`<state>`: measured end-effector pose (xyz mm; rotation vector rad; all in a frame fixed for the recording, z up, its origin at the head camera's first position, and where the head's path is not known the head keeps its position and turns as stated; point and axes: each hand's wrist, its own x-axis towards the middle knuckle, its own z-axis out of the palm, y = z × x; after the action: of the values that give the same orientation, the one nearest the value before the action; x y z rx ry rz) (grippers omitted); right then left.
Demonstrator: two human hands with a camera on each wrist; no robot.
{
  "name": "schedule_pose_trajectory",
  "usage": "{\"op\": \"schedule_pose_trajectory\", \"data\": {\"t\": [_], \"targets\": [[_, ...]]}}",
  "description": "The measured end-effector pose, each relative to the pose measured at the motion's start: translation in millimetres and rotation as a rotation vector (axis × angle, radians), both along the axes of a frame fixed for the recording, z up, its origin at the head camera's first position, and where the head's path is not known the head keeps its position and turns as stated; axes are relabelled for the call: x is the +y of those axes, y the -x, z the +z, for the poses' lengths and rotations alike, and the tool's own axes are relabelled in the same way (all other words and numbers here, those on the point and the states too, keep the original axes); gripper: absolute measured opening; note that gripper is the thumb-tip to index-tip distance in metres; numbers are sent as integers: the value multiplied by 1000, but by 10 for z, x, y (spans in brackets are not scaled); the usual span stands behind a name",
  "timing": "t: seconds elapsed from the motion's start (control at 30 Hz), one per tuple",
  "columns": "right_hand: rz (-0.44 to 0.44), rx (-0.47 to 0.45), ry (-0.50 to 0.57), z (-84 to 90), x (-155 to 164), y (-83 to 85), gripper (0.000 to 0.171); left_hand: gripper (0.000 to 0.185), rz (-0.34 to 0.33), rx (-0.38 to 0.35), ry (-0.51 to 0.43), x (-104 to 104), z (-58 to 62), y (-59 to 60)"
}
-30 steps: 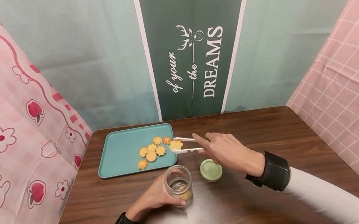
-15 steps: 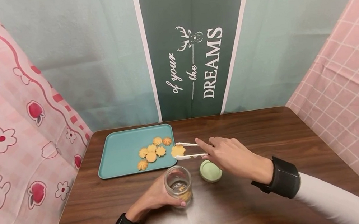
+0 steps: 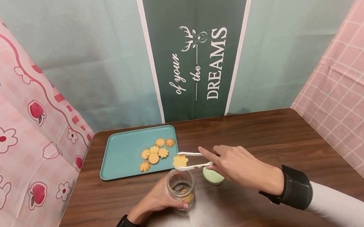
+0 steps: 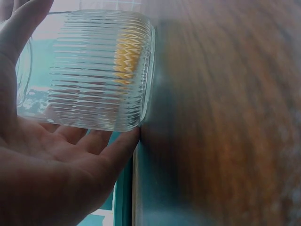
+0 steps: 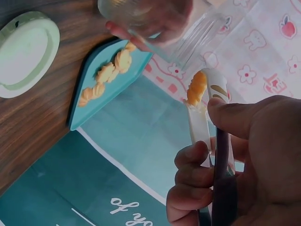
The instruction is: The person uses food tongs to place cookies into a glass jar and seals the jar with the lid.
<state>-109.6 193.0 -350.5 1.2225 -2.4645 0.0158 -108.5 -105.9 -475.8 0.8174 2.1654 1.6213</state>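
Observation:
My left hand (image 3: 160, 197) grips a clear glass jar (image 3: 189, 184) standing upright on the table. Through its ribbed wall in the left wrist view, a yellow cookie (image 4: 128, 56) shows near the bottom. White tongs (image 3: 190, 153) are held in my right hand (image 3: 239, 162), thumb on one arm and fingers round the other in the right wrist view. Between the tong tips sits a flower-shaped cookie (image 3: 180, 161), just above and behind the jar's mouth. Several more cookies (image 3: 153, 158) lie on the right part of a teal tray (image 3: 120, 152).
A round pale green lid (image 3: 212, 176) lies on the brown wooden table (image 3: 269, 134), right of the jar and partly under my right hand. Printed curtains (image 3: 108, 62) hang behind the table and on both sides.
My right hand has brought the tongs and the pinched cookie from the tray's right edge toward me, to the jar's rim. The left hand and jar have stayed put.

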Motion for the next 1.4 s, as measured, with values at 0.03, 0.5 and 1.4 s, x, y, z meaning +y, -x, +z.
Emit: {"op": "schedule_pose_trajectory", "data": {"t": [0.03, 0.5, 1.4], "targets": [[1, -3, 1, 1, 0, -13, 57, 91, 2, -4, 0, 1, -1, 0], [53, -48, -20, -18, 19, -99, 57, 110, 26, -26, 45, -2, 18, 4], [63, -91, -7, 19, 26, -138, 65, 84, -10, 32, -5, 8, -31, 20]]}}
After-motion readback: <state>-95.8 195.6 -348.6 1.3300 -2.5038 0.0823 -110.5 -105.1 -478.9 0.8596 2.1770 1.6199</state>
